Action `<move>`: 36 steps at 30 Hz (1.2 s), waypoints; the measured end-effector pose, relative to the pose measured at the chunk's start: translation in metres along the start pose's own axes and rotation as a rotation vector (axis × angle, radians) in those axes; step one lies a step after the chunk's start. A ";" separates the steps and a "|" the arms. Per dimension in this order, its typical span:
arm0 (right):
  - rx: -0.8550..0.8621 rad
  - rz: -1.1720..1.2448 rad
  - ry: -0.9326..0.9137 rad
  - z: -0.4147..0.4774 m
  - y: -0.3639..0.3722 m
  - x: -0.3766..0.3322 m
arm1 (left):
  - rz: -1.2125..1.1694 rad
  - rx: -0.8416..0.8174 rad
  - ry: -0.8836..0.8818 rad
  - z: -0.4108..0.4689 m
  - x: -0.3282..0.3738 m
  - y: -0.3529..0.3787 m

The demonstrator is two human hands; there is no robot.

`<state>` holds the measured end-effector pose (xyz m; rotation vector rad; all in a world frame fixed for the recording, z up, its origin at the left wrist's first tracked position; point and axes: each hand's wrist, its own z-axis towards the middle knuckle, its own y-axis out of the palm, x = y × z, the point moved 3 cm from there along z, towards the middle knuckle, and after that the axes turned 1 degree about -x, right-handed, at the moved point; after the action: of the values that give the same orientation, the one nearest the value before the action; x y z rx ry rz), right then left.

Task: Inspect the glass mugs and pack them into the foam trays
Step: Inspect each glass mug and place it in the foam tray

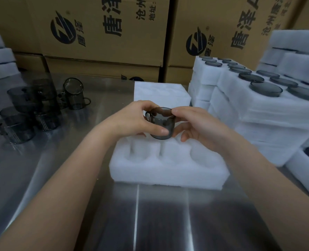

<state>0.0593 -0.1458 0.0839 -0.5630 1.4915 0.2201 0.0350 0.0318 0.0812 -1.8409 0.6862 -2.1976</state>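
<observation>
Both hands — left hand (137,118), right hand (195,126) — curl fingers round a smoky glass mug (162,125) above the soft white foam tray (168,169); spare mugs (23,113) crowd the steel tabletop (59,169).

- A smoky glass mug (162,124) is held upright between both hands, just above the far part of a white foam tray (168,165).
- The left hand (135,120) curls round the mug's wall on the handle side. The right hand (199,127) pinches the rim and opposite wall with its fingers (176,111).
- Three near pockets of the tray show as open hollows (the far ones are hidden by the hands).
- Loose mugs (23,113) cluster at the left of the steel counter (59,169).
- Packed trays (258,98) are stacked at right, with cardboard boxes (105,33) behind.
</observation>
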 end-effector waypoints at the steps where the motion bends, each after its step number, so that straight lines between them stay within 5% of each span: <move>1: -0.005 0.025 0.006 0.000 0.001 0.000 | -0.012 -0.023 -0.014 -0.001 0.000 -0.001; 18: 0.156 0.113 -0.007 -0.011 0.008 0.005 | -0.020 -0.041 0.179 -0.018 0.003 0.009; 26: 0.269 0.084 -0.038 -0.014 0.018 -0.001 | 0.067 0.130 0.299 -0.018 0.009 0.019; 36: 0.182 -0.013 -0.086 -0.015 0.023 0.000 | 0.079 0.189 0.313 -0.018 0.011 0.022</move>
<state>0.0350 -0.1335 0.0792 -0.4121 1.4072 0.0960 0.0126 0.0119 0.0786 -1.3737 0.5686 -2.4286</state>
